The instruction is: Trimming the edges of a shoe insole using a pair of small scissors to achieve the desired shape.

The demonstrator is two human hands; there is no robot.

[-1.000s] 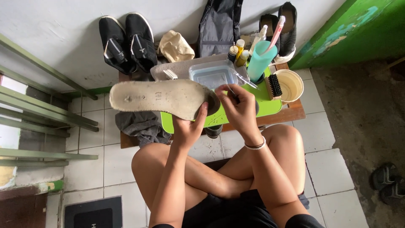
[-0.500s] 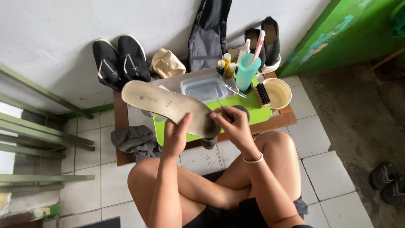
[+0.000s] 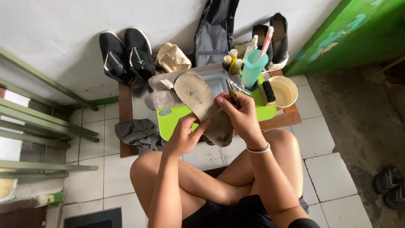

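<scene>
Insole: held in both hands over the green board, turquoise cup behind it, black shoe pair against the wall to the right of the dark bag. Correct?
Not quite. The head view shows the black shoe pair to the left of the dark bag, not the right. The rest holds: left hand and right hand hold the insole over the green board, turquoise cup behind.

Insole (image 3: 202, 103) held over the board (image 3: 173, 120), cup (image 3: 283, 91) to its right.

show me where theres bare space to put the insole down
Free: the green mat's left end, between the grey cloth and the insole; also the floor tiles right of the knee. Crowded: the far right corner, with teal cup, brush and beige bowl.
</scene>
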